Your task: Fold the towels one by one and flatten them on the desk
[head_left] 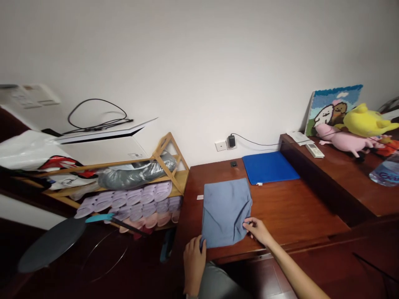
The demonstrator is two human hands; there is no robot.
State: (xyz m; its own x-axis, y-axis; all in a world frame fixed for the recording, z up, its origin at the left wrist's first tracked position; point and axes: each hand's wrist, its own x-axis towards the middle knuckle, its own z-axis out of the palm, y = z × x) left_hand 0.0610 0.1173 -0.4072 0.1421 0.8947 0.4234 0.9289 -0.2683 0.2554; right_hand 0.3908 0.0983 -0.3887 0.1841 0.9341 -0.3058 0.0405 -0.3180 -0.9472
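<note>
A blue-grey cloth (226,211) lies spread on the brown wooden desk (280,211), roughly square, with creases toward its lower right side. A small white label (200,197) sticks out at its left edge. My left hand (195,259) is at the near left corner, thumb and fingers closed on the fabric. On the right edge, my right hand (258,231) pinches the cloth between thumb and fingertips. The exact kind of cloth item cannot be made out.
A blue mat (271,167) lies behind, near the wall sockets (226,144). On the raised right section are plush toys (346,137), a remote control (314,150) and a plastic bottle (386,172). To the left stands a wooden rack (174,166) with several slippers (134,199).
</note>
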